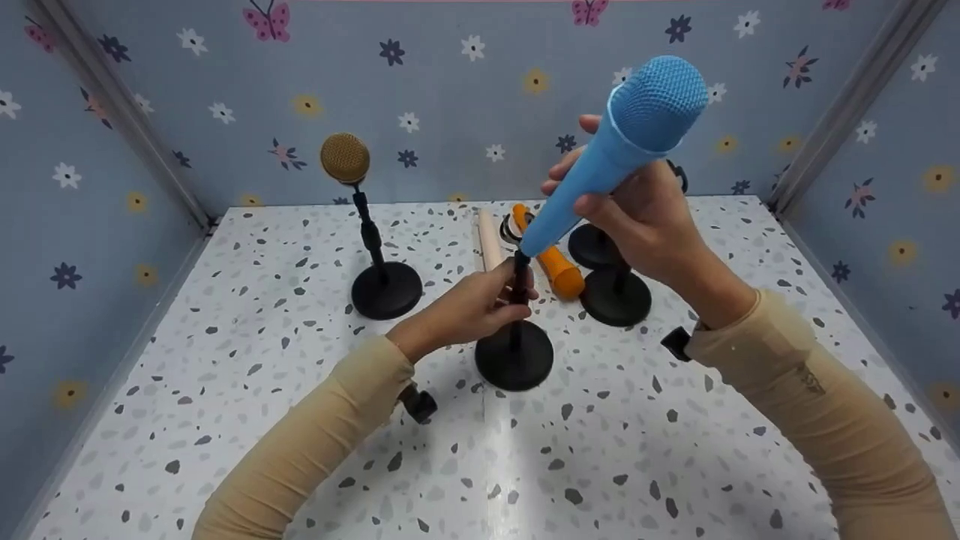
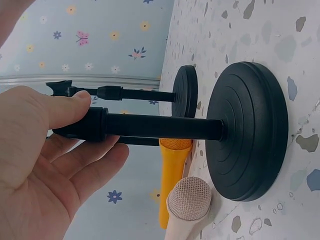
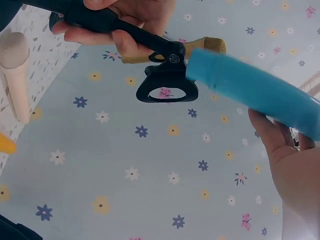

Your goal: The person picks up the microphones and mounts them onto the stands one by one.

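My right hand [image 1: 637,217] grips a light blue microphone [image 1: 600,165], its mesh head tilted up to the right. The left hand [image 1: 484,304] holds the upper pole of a black microphone stand [image 2: 165,126], whose round base [image 1: 514,358] is on the table. In the right wrist view the stand's holder clip [image 3: 167,90] has an open ring. The blue microphone's tail end lies right by that clip; whether they touch I cannot tell. Fingers and thumb of the left hand [image 2: 50,150] wrap the pole's thick collar.
On the left, a gold microphone [image 1: 345,157] sits on a black stand [image 1: 387,291]. Behind my left hand lie a pale microphone [image 1: 489,236] and an orange microphone [image 1: 561,274]. Black stands [image 1: 616,298] stand at the right. Flowered walls [image 1: 450,97] enclose the speckled table [image 1: 247,315].
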### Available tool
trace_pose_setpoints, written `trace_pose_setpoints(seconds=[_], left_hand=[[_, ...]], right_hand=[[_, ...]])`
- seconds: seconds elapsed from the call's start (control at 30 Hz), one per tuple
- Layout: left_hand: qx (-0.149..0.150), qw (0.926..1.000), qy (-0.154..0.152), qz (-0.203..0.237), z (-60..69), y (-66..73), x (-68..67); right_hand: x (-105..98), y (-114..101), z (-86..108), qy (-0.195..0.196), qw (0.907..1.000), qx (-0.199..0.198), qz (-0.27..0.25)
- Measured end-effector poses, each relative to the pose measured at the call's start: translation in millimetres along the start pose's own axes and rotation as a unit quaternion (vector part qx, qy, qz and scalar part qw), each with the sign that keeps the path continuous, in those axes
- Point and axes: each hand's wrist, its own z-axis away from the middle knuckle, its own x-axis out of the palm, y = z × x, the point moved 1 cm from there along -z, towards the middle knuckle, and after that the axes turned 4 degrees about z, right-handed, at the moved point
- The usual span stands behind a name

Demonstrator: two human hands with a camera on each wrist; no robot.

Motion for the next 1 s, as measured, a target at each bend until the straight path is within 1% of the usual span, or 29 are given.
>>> trace_pose_setpoints(seconds=[0.17,0.27,0.37,0.5,0.67,0.77,0.9,1.0], left_hand=[[0.021,0.9992,0.004,-0.033,2.0,-0.3,-0.7],[0.031,0.9985,0.004,-0.045,2.6,-0.8,-1.0],[0.028,0.9985,0.004,-0.047,2.8,-0.9,-1.4],[0.019,0.9992,0.003,-0.034,0.4,-0.8,-1.5],[0.023,0.9997,0.001,0.005,-4.8,-1.6,-0.6],[0.023,0.9993,0.004,0.03,-6.4,-2.7,-0.2],[0.022,0.9986,0.012,0.046,-5.5,-3.6,-0.9],[0.027,0.9976,0.01,0.062,-4.2,-3.8,-1.7]], right_hand=[[10.0,-1.7,-5.3,-0.013,0.9992,-0.036,0.013],[15.1,-3.2,-8.3,-0.035,0.9969,-0.051,0.048],[18.1,-3.9,-11.1,-0.059,0.992,-0.069,0.088],[18.2,-4.9,-12.6,-0.077,0.9856,-0.089,0.122],[15.0,-6.8,-13.9,-0.086,0.982,-0.086,0.144],[13.8,-6.5,-14.9,-0.095,0.9781,-0.085,0.165],[14.3,-3.6,-15.5,-0.109,0.9722,-0.09,0.187],[15.2,-1.2,-16.4,-0.117,0.9707,-0.092,0.189]])
